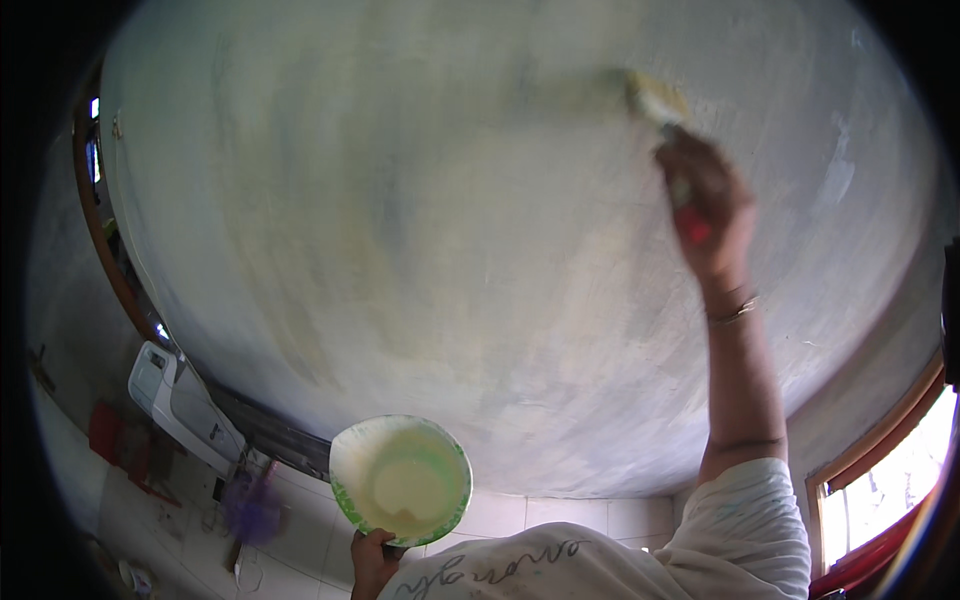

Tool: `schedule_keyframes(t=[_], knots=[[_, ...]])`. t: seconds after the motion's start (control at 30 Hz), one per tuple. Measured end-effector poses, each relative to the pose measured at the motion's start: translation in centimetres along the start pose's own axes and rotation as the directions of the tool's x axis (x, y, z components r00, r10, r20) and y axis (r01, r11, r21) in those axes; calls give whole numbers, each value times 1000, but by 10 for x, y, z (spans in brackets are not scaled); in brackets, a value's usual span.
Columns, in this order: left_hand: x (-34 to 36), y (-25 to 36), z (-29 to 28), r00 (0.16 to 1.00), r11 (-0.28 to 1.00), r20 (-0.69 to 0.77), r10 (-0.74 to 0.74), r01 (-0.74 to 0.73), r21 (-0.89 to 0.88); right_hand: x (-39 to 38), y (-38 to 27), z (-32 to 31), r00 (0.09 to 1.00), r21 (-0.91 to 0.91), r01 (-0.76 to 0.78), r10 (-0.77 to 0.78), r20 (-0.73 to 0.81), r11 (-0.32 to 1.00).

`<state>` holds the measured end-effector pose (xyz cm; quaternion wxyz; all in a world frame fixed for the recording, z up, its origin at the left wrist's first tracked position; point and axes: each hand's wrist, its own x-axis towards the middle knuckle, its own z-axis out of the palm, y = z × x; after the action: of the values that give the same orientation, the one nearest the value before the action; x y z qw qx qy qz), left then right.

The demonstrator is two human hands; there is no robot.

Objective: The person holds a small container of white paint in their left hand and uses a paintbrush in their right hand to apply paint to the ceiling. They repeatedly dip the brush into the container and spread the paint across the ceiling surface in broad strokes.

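My right hand (708,205) is raised high against the wall, its fingers wrapped round the handle of a paintbrush (658,100). The pale, yellowish bristles touch or nearly touch the wall (480,230), blurred by motion. Patchy, streaked pale paint covers the grey wall surface. Low in front of my body, my left hand (374,560) grips the near rim of a green-and-white bucket (345,455). Inside the bucket is pale cream paint (405,490). Only the thumb and part of the left hand show; the other fingers are hidden under the bucket.
A window with a wooden frame (880,425) and red cloth is at the lower right; another framed opening (100,215) is at the left. A white appliance-like object (185,400), a red chair (118,440) and a blurred purple thing (252,508) stand on the tiled floor (305,530).
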<state>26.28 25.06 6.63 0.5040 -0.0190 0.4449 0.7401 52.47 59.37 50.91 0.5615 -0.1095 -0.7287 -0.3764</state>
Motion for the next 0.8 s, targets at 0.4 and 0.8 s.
schedule_keyframes(t=[0.4,0.8], knots=[[-1,-9,5,995,997,-69,69,-72,-41,-303,-147,55,510,460,-520,-171,843,719],[1,-14,4,999,998,-35,26,-29,-65,-56,5,-3,994,130,-110,112,-5,985]])
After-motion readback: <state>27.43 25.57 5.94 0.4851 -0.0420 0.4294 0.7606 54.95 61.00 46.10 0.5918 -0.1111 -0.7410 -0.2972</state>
